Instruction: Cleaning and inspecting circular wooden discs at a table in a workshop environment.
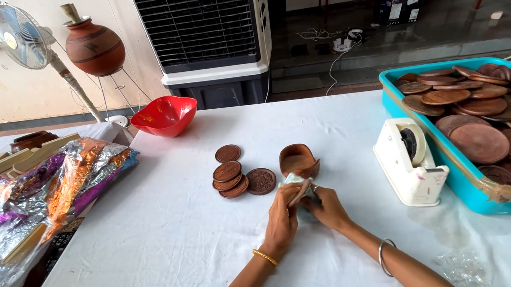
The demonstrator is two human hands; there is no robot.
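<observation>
On the white-clothed desk, near centre, the left hand and right hand meet, fingers closed on a small pale wrapped bundle. Just beyond stands a brown wooden coaster holder, empty; five round brown wooden coasters lie loose left of it. Wrapping appears in progress. Right: cream tape dispenser, turquoise tray still full of discs.

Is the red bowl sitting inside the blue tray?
No, the red bowl stands on the white table, far left of the blue tray of brown discs.
</observation>
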